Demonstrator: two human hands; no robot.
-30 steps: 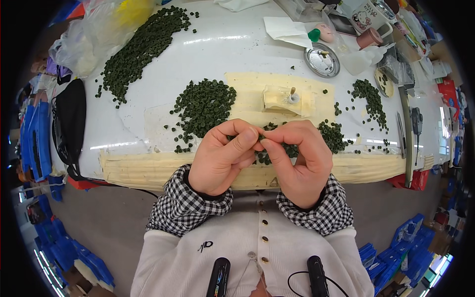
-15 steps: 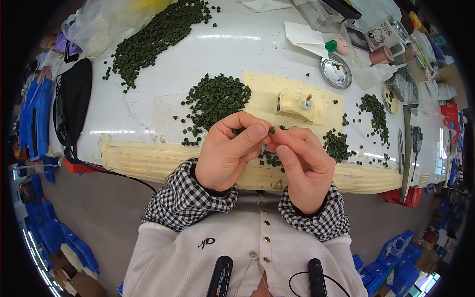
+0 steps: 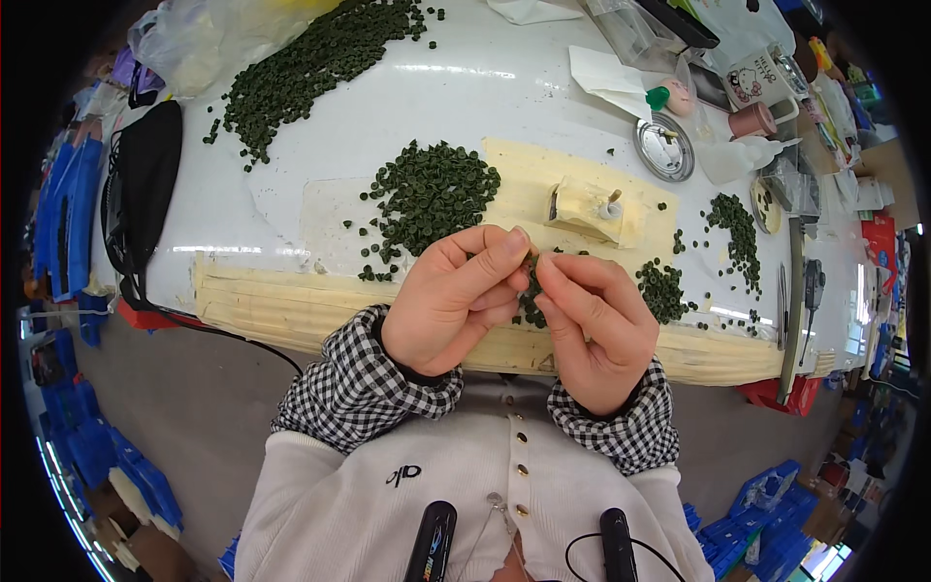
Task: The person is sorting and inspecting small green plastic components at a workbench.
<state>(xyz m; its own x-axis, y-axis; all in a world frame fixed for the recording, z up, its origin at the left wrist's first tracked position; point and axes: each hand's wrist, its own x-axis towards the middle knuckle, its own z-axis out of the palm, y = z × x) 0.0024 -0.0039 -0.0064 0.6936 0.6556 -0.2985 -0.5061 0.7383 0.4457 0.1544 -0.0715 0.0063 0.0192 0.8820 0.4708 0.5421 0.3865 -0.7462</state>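
Pinching a small dark green piece (image 3: 531, 274) between the tips of both thumbs and forefingers, the person had the left hand (image 3: 448, 303) and the right hand (image 3: 593, 325) drawn close together just below the centre of the frame, above the taped front edge of the white desk (image 3: 291, 145). Half a second before, the green piece had stood clear above the fingertips; now it sat lower, mostly buried between the thumbs, so the hands seemed to have closed tighter on it and were probably working or pressing it. Both hands were curled nearly shut, the remaining fingers folded into the palms. Too little of the piece showed to be sure of its long axis; the visible part seemed to run roughly up and down in the frame, pointing toward the far side of the desk. Behind the hands lay a heap of like green pieces (image 3: 432, 194) at centre, a smaller heap (image 3: 661, 288) to the right, and a cream-taped block with a peg (image 3: 590, 206) above the right hand.
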